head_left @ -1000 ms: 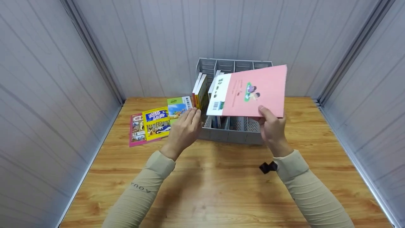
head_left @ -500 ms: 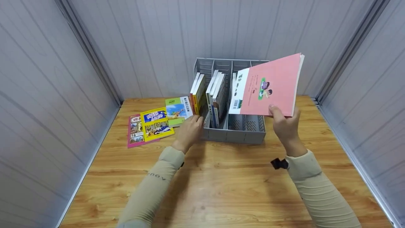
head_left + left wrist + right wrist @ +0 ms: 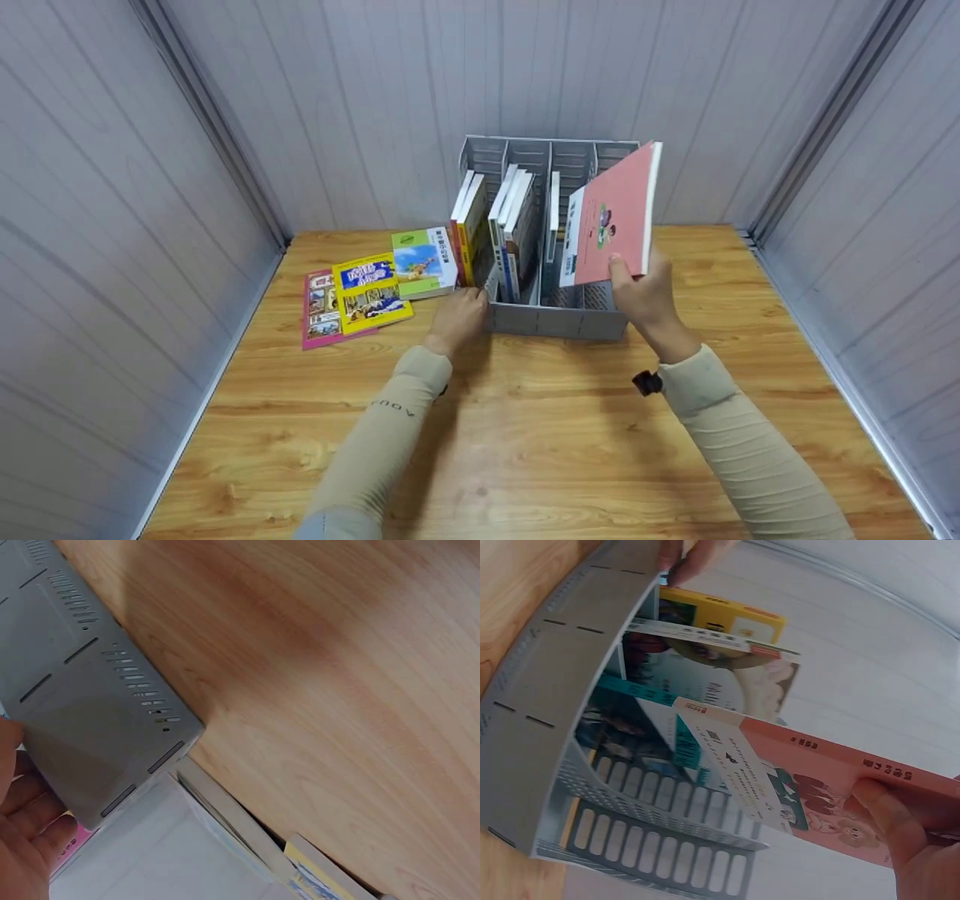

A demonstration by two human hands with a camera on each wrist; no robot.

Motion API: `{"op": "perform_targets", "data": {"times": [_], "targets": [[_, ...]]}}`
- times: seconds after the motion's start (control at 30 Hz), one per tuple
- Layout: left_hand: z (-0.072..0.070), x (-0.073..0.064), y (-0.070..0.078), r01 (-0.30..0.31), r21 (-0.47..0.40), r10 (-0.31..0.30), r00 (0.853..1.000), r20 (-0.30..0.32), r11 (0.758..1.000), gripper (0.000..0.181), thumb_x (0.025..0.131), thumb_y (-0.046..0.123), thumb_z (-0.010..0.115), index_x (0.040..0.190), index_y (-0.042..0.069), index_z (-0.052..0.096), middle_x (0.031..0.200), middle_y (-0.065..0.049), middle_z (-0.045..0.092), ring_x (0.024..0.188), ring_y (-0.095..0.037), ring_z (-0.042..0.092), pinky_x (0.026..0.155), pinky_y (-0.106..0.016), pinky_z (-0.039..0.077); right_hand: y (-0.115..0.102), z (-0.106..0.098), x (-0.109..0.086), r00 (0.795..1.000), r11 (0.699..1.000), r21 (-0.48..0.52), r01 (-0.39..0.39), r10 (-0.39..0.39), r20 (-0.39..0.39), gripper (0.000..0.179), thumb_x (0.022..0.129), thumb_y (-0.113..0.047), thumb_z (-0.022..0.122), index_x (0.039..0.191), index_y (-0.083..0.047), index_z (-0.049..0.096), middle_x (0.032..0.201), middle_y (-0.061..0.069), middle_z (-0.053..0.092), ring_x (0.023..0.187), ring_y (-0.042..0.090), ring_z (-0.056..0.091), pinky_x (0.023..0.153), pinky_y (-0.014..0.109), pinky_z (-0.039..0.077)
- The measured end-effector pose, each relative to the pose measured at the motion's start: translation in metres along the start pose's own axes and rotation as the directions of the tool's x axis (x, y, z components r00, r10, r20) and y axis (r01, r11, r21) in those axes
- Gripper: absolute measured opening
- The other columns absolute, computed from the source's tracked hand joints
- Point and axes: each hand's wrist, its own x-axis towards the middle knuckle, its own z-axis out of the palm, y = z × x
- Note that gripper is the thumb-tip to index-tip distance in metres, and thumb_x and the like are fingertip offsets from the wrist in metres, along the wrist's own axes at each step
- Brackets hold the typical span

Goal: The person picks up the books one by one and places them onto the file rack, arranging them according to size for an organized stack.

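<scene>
My right hand [image 3: 651, 304] grips a pink book [image 3: 619, 214] by its lower edge, thumb on one cover. Tilted, it hangs over the right part of a grey file organizer [image 3: 559, 322]; in the right wrist view the pink book [image 3: 836, 787] shows its spine, beside a teal book [image 3: 664, 731] standing in the organizer. My left hand [image 3: 459, 319] holds the organizer's left front corner; the left wrist view has this hand [image 3: 34, 829] with fingers curled at the edge of the front wall. Several books [image 3: 514, 225] stand upright in the left and middle compartments.
Left of the organizer, a green-and-white book [image 3: 424, 262], a yellow comic book [image 3: 371, 292] and a pink-edged comic book [image 3: 322, 307] lie overlapping on the wooden table [image 3: 525, 450]. Panelled walls [image 3: 375, 112] enclose the table at the back and both sides.
The pink book has swung right, then back left and lower over the organizer, turning more edge-on. My left hand has moved from over the green-and-white book to the organizer's front corner and curled there.
</scene>
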Motion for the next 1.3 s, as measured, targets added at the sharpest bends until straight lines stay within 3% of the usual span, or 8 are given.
{"op": "perform_targets", "data": {"times": [0.23,0.4,0.6,0.73,0.93,1.1,1.3], "targets": [[0.004,0.001,0.0,-0.006,-0.001,0.006,0.996,0.091,1.0,0.017,0.104,-0.002,0.062,0.114,-0.002,0.075,0.1,-0.018,0.078,0.087,-0.032,0.076,0.081,-0.043,0.064,0.021,0.015,0.016,0.993,0.995,-0.045,-0.094,0.097,0.071,0.048,0.107,-0.005,0.05,0.152,0.011,0.048,0.148,0.032,0.063,0.129,0.047,0.07,0.104,0.051,0.061],[0.002,0.004,-0.005,-0.006,-0.081,0.016,0.992,0.128,0.997,0.017,0.103,-0.003,0.061,0.113,-0.003,0.075,0.101,-0.02,0.078,0.09,-0.035,0.077,0.083,-0.047,0.064,0.036,0.028,0.025,0.995,0.994,-0.071,-0.08,0.084,0.052,0.051,0.104,-0.004,0.052,0.152,0.01,0.049,0.144,0.034,0.064,0.128,0.048,0.069,0.106,0.057,0.059],[-0.005,0.009,-0.009,0.027,-0.157,0.008,0.976,0.219,0.987,0.018,0.105,-0.004,0.06,0.112,-0.002,0.077,0.103,-0.021,0.08,0.094,-0.037,0.078,0.087,-0.049,0.065,0.054,0.043,0.034,0.996,0.971,-0.233,-0.06,0.075,0.056,0.051,0.103,-0.009,0.053,0.151,0.009,0.052,0.134,0.033,0.07,0.114,0.041,0.072,0.098,0.058,0.06],[-0.008,0.011,-0.009,0.043,-0.183,0.002,0.971,0.24,0.982,0.019,0.105,-0.003,0.059,0.109,-0.004,0.077,0.101,-0.022,0.08,0.093,-0.038,0.078,0.086,-0.051,0.065,0.063,0.051,0.041,0.991,0.97,-0.227,-0.089,0.109,0.081,0.053,0.104,-0.01,0.051,0.154,0.009,0.048,0.139,0.032,0.067,0.113,0.037,0.069,0.1,0.056,0.059],[-0.008,0.013,-0.007,0.061,-0.179,-0.012,0.964,0.265,0.982,0.019,0.105,-0.002,0.06,0.108,-0.003,0.078,0.101,-0.022,0.08,0.092,-0.038,0.078,0.086,-0.05,0.065,0.072,0.06,0.051,0.984,0.961,-0.251,-0.115,0.145,0.101,0.055,0.102,-0.007,0.05,0.155,0.007,0.047,0.125,0.031,0.07,0.088,0.031,0.062,0.076,0.039,0.053],[-0.007,0.012,-0.007,0.067,-0.163,-0.017,0.957,0.288,0.984,0.02,0.107,-0.001,0.059,0.112,-0.002,0.078,0.102,-0.021,0.08,0.093,-0.036,0.079,0.088,-0.048,0.066,0.079,0.067,0.06,0.982,0.935,-0.338,-0.111,0.156,0.11,0.051,0.1,-0.01,0.053,0.148,0.006,0.055,0.11,0.027,0.074,0.08,0.026,0.059,0.066,0.03,0.046],[-0.009,0.009,-0.007,0.048,-0.144,-0.017,0.977,0.211,0.988,0.016,0.103,-0.002,0.063,0.103,-0.003,0.078,0.093,-0.021,0.08,0.085,-0.038,0.078,0.078,-0.049,0.066,0.082,0.072,0.069,0.971,0.937,-0.327,-0.122,0.182,0.158,0.051,0.101,-0.011,0.049,0.149,0.006,0.053,0.08,0.01,0.058,0.059,0.017,0.046,0.054,0.029,0.039]]}}
